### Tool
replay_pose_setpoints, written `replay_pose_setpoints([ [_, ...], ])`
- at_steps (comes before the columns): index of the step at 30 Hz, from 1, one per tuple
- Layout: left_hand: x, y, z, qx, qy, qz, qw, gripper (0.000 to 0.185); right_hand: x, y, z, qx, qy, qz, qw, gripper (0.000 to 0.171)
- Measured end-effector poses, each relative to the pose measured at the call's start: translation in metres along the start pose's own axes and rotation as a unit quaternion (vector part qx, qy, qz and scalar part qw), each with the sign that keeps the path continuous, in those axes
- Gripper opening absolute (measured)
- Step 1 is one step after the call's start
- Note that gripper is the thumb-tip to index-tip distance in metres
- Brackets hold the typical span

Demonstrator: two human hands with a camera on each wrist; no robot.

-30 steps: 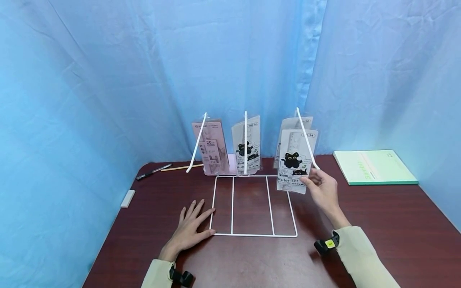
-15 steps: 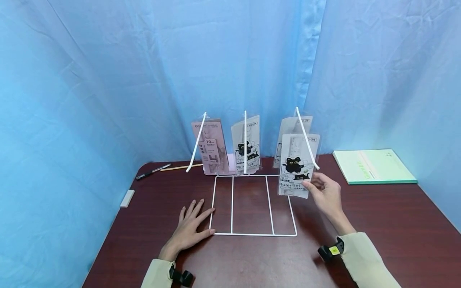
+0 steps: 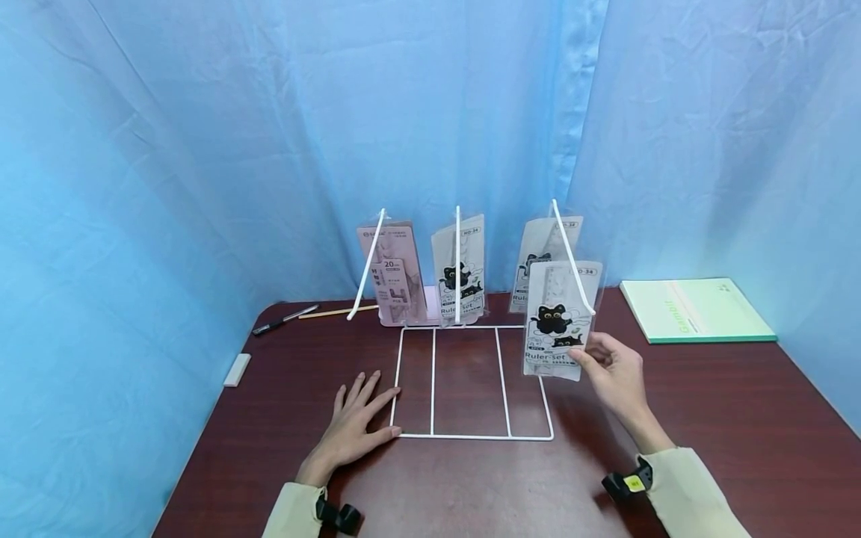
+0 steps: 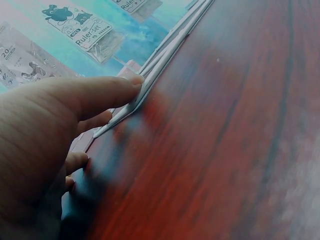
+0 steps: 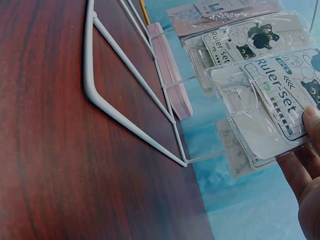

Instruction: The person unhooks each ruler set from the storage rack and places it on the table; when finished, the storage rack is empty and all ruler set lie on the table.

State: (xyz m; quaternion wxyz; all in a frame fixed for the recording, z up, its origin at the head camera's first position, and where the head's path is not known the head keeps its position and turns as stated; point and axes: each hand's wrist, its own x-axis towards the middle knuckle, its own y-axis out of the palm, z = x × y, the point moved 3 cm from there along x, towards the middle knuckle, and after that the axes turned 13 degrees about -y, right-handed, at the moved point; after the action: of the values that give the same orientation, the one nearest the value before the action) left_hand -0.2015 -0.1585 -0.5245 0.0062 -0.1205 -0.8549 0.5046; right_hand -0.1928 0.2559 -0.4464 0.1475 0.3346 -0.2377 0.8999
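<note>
A white wire display rack [image 3: 471, 437] stands on the table, with its flat base toward me. My right hand [image 3: 619, 373] pinches the lower right edge of a packaged ruler set [image 3: 553, 321] with a black cat print, thumb in front. The right hook [image 3: 572, 261] crosses before this pack; whether the pack hangs on it I cannot tell. Another ruler set [image 3: 528, 246] is farther back on that side. My left hand [image 3: 350, 433] lies spread on the table, its thumb [image 4: 115, 92] and index finger at the base's left front corner.
A pink ruler pack [image 3: 397, 273] hangs at the left hook and a cat ruler set [image 3: 459, 265] at the middle one. Behind the base is a pink case [image 3: 431, 302]. Around are a pen [image 3: 285, 320], pencil [image 3: 336, 311], white block [image 3: 237, 370] and green notebook [image 3: 699, 310].
My right hand has drawn the front ruler set toward me and slightly right, away from the pack behind it. The left hand stays put.
</note>
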Motion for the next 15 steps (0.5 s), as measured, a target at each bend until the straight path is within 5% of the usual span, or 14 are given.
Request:
replay_pose_setpoints([
  [15, 0.0, 0.0, 0.0, 0.009, 0.005, -0.003, 0.9999, 0.068, -0.012, -0.008, 0.012, -0.012, 0.002, 0.009, 1.0, 0.016],
])
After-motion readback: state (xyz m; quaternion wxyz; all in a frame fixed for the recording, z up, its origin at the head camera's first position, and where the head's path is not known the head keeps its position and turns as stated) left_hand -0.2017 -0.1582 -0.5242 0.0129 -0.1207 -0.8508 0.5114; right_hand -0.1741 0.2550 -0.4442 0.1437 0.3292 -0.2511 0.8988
